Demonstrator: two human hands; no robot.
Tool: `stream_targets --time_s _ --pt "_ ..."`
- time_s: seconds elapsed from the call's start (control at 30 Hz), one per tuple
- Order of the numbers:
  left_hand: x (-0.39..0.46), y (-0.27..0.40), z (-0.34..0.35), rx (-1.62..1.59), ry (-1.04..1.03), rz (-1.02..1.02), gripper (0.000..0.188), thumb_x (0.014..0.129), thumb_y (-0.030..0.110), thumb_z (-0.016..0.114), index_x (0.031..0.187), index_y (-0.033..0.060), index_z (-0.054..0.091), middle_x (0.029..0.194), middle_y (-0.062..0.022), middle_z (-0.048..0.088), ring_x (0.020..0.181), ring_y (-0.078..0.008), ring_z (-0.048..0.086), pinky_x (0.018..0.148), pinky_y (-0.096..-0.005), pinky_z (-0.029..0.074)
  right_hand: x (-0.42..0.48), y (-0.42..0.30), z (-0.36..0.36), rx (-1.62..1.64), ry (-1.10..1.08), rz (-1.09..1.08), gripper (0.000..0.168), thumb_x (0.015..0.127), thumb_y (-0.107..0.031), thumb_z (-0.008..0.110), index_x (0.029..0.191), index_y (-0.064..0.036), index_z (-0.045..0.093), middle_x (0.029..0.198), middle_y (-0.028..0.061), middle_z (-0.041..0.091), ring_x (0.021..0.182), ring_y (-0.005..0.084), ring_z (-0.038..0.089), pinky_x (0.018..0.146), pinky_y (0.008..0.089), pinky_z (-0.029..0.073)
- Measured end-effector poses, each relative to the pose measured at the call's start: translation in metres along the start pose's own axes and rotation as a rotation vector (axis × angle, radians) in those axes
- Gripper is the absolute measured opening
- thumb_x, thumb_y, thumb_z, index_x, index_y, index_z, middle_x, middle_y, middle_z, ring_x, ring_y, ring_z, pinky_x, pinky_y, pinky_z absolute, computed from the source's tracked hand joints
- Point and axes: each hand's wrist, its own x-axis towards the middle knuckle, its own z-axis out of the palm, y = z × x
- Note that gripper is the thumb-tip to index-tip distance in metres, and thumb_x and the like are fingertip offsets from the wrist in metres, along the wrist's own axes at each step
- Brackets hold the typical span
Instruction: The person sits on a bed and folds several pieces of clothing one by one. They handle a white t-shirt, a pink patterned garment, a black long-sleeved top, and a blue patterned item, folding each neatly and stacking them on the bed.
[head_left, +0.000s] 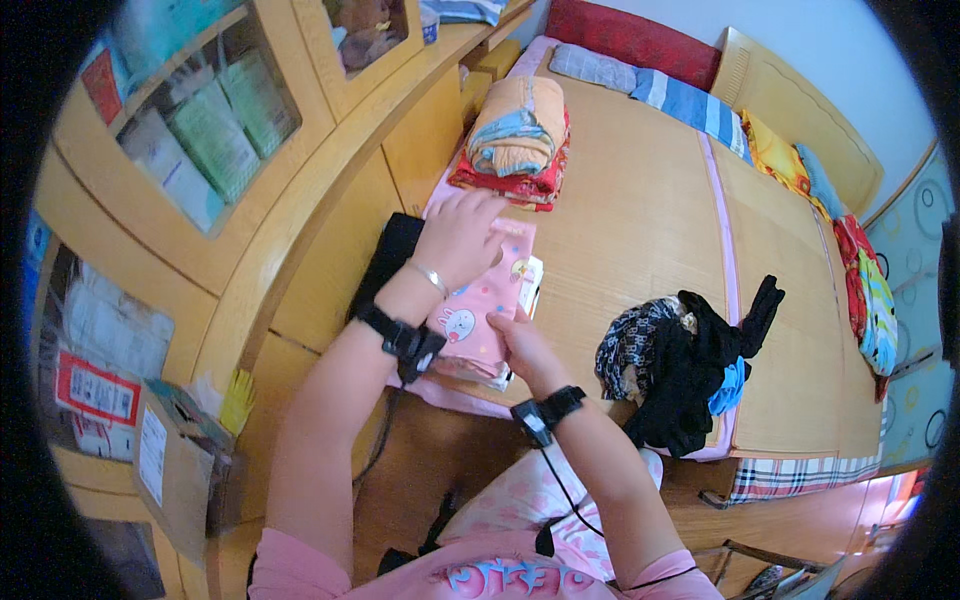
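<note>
A folded pink cloth (491, 337) printed with a rabbit face lies on a stack of folded items at the bed's near left edge. My left hand (463, 232) rests over its far part, the fingers spread. At the near right edge of the cloth is my right hand (525, 345), its thumb on top and its other fingers partly hidden; whether it grips the cloth is unclear. Black fabric (390, 251) lies left of the stack. Just beyond my left hand, a rolled peach and blue quilt (517, 127) sits on folded red bedding (551, 191).
A heap of dark clothes (675, 367) lies on the mat (637, 225) to the right. Pillows (592, 67) line the far end. A wooden cabinet (352, 217) runs along the left, with a cardboard box (172, 465) beside it. Wrist straps carry cables.
</note>
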Motion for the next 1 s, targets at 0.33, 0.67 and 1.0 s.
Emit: stream_targets --time_s 0.33,0.67,1.0 --pt "-0.116 -0.013 0.126 -0.032 -0.392 -0.151 0.051 0.094 0.040 0.043 0.142 0.0218 0.045 0.154 -0.0184 0.024 0.141 -0.0392 0.022 0.114 -0.0543 0.014 0.028 0.034 -0.034 -0.291 0.146 0.001 0.056 0.093 -0.009 0.057 0.143 -0.013 0.032 0.092 0.0047 0.060 0.064 0.0091 0.055 0.048 0.0242 0.044" --pt "-0.127 -0.005 0.143 0.134 -0.496 -0.203 0.059 0.092 0.049 0.044 0.147 0.0318 0.035 0.157 -0.0193 0.016 0.145 -0.0388 0.013 0.111 -0.0613 0.015 -0.005 0.045 -0.044 -0.303 0.038 0.014 0.067 0.091 -0.004 0.055 0.149 -0.015 0.024 0.093 0.0062 0.062 0.076 0.0134 0.062 0.059 0.0283 0.051" --pt "-0.079 -0.012 0.125 0.028 -0.283 -0.274 0.067 0.084 0.041 0.064 0.140 0.0112 0.041 0.151 -0.0219 0.023 0.142 -0.0400 0.017 0.110 -0.0558 0.024 -0.040 0.030 -0.063 -0.686 0.181 -0.083 0.051 0.091 -0.012 0.060 0.138 -0.008 0.039 0.107 0.0126 0.064 0.084 0.0156 0.064 0.073 0.0300 0.051"
